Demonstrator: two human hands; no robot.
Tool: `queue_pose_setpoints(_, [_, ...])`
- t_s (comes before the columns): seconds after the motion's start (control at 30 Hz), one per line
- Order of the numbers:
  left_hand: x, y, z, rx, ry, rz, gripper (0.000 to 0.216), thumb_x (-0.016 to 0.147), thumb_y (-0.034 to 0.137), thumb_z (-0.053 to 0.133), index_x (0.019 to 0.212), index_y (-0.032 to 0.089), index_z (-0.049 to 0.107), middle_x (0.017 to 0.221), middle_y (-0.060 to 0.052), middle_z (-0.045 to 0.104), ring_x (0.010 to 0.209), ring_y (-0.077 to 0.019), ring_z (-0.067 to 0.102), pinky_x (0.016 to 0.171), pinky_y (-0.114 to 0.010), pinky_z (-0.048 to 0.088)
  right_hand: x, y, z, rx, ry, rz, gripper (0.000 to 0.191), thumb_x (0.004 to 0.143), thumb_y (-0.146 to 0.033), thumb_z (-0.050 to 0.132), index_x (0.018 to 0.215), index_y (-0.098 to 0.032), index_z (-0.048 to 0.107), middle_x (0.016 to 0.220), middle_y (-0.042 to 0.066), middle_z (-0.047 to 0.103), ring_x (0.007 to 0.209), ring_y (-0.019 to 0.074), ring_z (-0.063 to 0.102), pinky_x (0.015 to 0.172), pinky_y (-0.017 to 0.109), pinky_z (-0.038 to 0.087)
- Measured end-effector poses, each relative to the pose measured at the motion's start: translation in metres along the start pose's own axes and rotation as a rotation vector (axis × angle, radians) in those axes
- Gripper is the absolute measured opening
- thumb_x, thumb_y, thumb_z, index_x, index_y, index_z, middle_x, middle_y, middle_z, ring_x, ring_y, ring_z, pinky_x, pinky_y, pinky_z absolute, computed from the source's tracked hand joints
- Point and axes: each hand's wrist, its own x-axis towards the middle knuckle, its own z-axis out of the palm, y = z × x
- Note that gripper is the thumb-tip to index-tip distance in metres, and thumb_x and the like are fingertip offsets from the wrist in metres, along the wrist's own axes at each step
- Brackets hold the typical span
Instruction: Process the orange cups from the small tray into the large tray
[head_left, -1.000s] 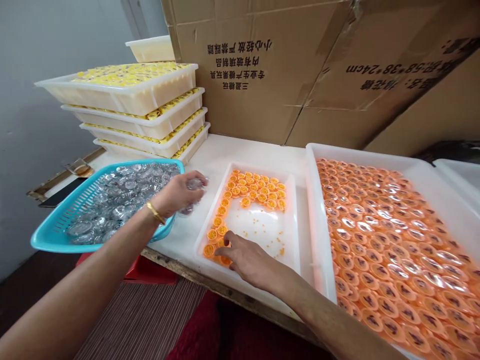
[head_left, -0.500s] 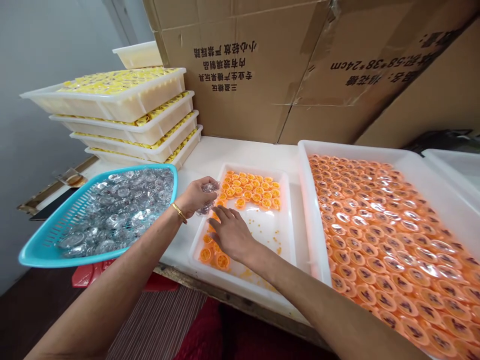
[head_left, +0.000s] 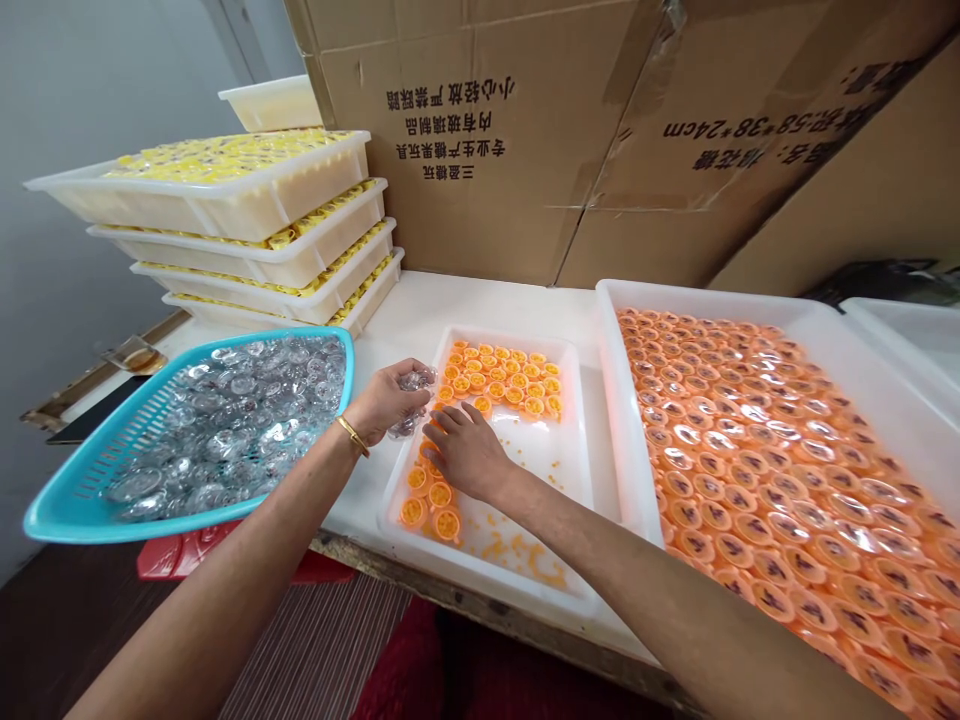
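Note:
My left hand [head_left: 379, 405] is closed around a bunch of clear plastic lids [head_left: 414, 382], just beyond the left rim of a small white tray [head_left: 581, 460]. Inside that tray stand small orange cups [head_left: 515, 380] with orange bits in them, grouped at the far end and down the left side. My right hand [head_left: 472, 455] reaches over the left row with its fingers bent and somewhat apart, the tips at the cups. Whether a lid lies under those fingertips is hidden. Loose orange bits [head_left: 517, 550] are scattered over the tray floor.
To the left, a blue basket [head_left: 349, 375] holds many clear lids. Behind it rise stacked white trays [head_left: 300, 205] of yellow pieces. A large white tray [head_left: 634, 440] of covered orange cups stands on the right. Cardboard boxes [head_left: 510, 230] line the back. A red stool [head_left: 176, 555] is below.
My right hand has shifted slightly away from me along the left row of cups, uncovering more of the near ones. My left hand still holds the lids, a little lower and further left.

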Motion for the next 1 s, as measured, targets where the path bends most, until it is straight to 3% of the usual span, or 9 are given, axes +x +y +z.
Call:
queue_pose_setpoints(0.13, [0.002,-0.003,0.001,-0.008,-0.012,-0.005,0.024,0.060,0.018,0.068,0.080,0.020,0.057,0.061,0.004,0.054,0.043,-0.0081,0.052,0.033,-0.014,0.032,-0.003,0.002,-0.005,0.028,-0.042,0.011,0.026,0.092,-0.034,0.047,0.108,-0.018,0.058,0.121,0.011,0.058,0.114,0.0252,0.049,0.102,0.047,0.028])
queue_pose_setpoints(0.37, [0.006,-0.008,0.004,-0.028,-0.032,0.010,0.024,0.059,0.019,0.069,0.080,0.020,0.057,0.059,0.005,0.054,0.042,-0.0073,0.051,0.035,-0.015,0.035,0.004,-0.002,-0.006,0.030,-0.015,0.051,0.032,0.091,-0.040,0.047,0.112,-0.018,0.059,0.132,0.014,0.048,0.123,0.0285,0.039,0.099,0.048,0.029])
queue_pose_setpoints(0.7, [0.004,-0.010,0.004,-0.028,-0.032,-0.013,0.026,0.060,0.021,0.070,0.082,0.021,0.056,0.058,0.005,0.052,0.042,-0.0081,0.049,0.032,-0.014,0.031,0.004,-0.005,-0.007,0.032,-0.101,0.066,0.030,0.093,-0.034,0.040,0.096,-0.017,0.065,0.124,0.014,0.052,0.111,0.0266,0.047,0.079,0.039,0.046])
queue_pose_setpoints(1.0, [0.003,-0.014,0.005,-0.031,-0.031,-0.007,0.027,0.061,0.024,0.073,0.081,0.020,0.056,0.059,0.005,0.052,0.043,-0.0077,0.051,0.035,-0.014,0.034,0.000,-0.002,-0.014,0.040,-0.148,0.127,0.026,0.091,-0.030,0.044,0.094,-0.016,0.065,0.112,0.014,0.054,0.105,0.0262,0.047,0.074,0.036,0.049])
